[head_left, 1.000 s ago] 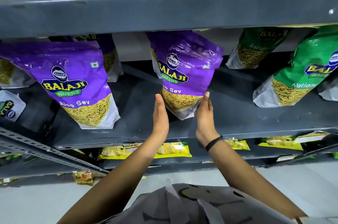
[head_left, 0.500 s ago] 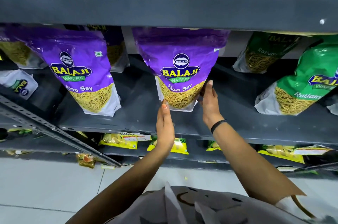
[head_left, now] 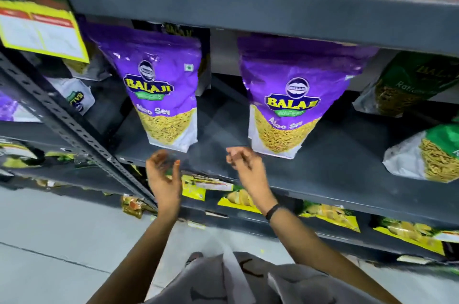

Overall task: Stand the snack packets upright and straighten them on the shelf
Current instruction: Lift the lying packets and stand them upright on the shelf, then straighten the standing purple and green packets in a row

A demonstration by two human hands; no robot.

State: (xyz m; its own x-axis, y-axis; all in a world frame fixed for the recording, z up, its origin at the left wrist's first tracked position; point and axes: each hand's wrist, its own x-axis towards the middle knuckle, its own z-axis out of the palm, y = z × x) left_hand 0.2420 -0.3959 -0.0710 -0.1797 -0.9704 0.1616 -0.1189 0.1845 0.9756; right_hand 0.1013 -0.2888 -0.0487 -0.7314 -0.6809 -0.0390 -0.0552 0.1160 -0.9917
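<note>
Grey metal shelf boards fill the view, one above another. On the middle board stand two purple snack packets with yellow sticks showing at the bottom. The right purple packet stands upright near the front edge and faces out. The left purple packet stands upright too, a bit apart from it, with a dark gap between them.

Both hands float just in front of the shelf edge, below the two packets. The left hand is under the left purple packet, with its fingers spread loose and holding nothing. The right hand is just beside the bottom corner of the right purple packet, its fingers curled a little, and it holds nothing. Both hands look blurry. A black band sits on the right wrist.

Farther right, green packets lean on the same shelf. More packets sit behind the purple ones. A yellow and white paper tag hangs at the top left. Yellow packets lie flat on the lower shelf. Below is a pale grey floor.
</note>
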